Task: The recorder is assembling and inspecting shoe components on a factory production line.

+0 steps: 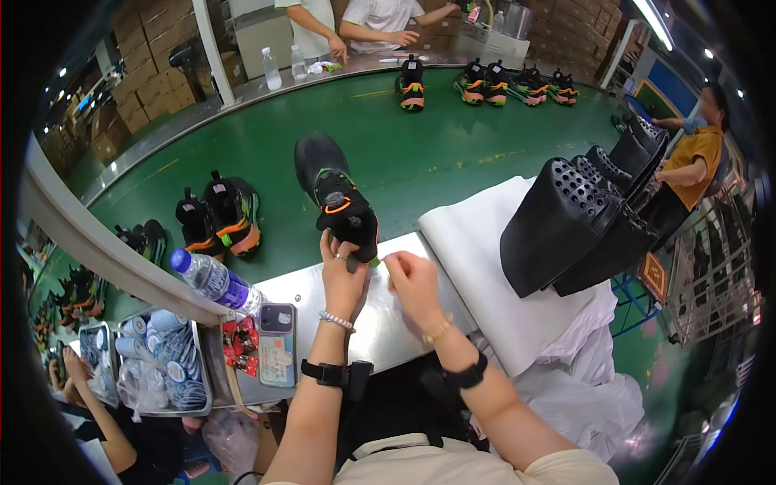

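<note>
**Black sneaker held at the near edge of a green conveyor**

The left hand (341,275) is closed around the heel end of a black sneaker (335,196), fingers wrapped on its orange-and-green trimmed collar. The shoe stands tilted, its smooth dark sole turned up and away over the green conveyor belt (436,153), just past the brushed metal ledge (380,323). The right hand (412,283) sits just right of the left, fingertips pinched together beside the heel; whether it grips anything cannot be told.

To the left on the belt lies a pair of matching sneakers (220,216). A clear plastic water bottle (212,279) with a blue cap lies near the ledge. Right of the hands, white foam sheets (485,259) spread under stacked black perforated moulds (566,226).
</note>
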`<action>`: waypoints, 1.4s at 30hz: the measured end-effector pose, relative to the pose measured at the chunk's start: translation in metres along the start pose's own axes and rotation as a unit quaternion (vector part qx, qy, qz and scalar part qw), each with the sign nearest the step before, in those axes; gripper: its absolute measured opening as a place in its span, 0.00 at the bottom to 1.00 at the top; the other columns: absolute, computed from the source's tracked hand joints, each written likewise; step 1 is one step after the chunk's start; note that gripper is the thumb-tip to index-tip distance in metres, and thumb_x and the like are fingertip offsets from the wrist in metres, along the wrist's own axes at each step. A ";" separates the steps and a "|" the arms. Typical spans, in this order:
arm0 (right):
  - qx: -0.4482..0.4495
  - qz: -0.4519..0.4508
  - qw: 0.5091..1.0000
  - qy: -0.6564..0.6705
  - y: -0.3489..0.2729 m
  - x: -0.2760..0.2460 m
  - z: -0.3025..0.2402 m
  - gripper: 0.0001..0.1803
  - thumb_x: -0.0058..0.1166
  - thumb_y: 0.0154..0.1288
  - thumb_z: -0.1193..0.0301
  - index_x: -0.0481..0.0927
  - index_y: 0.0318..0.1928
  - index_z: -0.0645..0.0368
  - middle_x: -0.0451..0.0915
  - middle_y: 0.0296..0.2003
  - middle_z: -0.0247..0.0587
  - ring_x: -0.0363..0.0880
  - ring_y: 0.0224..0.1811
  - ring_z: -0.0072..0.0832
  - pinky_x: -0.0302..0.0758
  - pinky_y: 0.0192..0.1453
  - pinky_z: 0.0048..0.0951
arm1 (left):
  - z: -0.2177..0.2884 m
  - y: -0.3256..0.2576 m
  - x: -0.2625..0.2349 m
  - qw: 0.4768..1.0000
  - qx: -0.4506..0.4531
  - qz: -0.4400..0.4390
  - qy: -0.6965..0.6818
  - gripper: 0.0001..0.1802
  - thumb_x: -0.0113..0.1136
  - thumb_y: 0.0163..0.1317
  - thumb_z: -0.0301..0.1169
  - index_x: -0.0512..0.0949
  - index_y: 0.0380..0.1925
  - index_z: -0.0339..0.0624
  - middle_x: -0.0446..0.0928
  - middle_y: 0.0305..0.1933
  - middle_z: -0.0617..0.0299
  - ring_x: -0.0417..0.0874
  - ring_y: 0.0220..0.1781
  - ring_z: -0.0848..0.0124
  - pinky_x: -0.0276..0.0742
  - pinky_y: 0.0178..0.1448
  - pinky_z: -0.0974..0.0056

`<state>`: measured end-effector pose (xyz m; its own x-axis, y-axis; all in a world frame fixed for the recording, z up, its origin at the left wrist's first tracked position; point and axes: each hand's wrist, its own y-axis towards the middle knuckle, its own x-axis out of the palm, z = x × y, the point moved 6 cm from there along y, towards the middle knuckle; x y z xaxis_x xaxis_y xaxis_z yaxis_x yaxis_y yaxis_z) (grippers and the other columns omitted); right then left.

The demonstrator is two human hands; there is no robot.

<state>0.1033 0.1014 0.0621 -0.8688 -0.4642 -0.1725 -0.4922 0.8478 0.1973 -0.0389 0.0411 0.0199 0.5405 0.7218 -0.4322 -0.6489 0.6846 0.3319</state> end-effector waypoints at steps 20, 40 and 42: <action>0.066 -0.072 0.994 0.054 -0.063 -0.022 0.063 0.12 0.49 0.68 0.68 0.82 0.37 0.64 0.73 0.16 0.34 0.62 0.18 0.13 0.59 0.22 0.22 | -0.010 0.046 0.014 0.996 -0.002 0.039 -0.079 0.10 0.53 0.56 0.25 0.75 0.39 0.37 0.74 0.53 0.50 0.78 0.49 0.60 0.72 0.48 0.62; 0.062 -0.097 0.993 -0.034 -0.061 -0.022 0.060 0.14 0.50 0.67 0.60 0.81 0.39 0.57 0.74 0.17 0.42 0.69 0.16 0.29 0.65 0.25 0.30 | -0.030 0.171 0.018 0.969 -0.059 0.068 0.230 0.21 0.69 0.51 0.42 0.80 0.40 0.39 0.82 0.39 0.46 0.82 0.43 0.48 0.77 0.49 0.50; 0.051 -0.095 0.993 -0.040 -0.062 -0.021 0.061 0.13 0.50 0.68 0.61 0.82 0.38 0.56 0.74 0.17 0.44 0.70 0.17 0.31 0.65 0.25 0.31 | -0.031 0.167 0.017 0.968 -0.058 0.070 0.232 0.22 0.68 0.51 0.43 0.80 0.40 0.39 0.82 0.39 0.46 0.82 0.43 0.48 0.77 0.48 0.50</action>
<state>0.1555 0.0749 -0.0055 -0.7513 -0.6002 -0.2743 -0.6354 0.7703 0.0547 -0.1548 0.1651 0.0422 0.1608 0.6647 -0.7296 -0.7693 0.5475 0.3292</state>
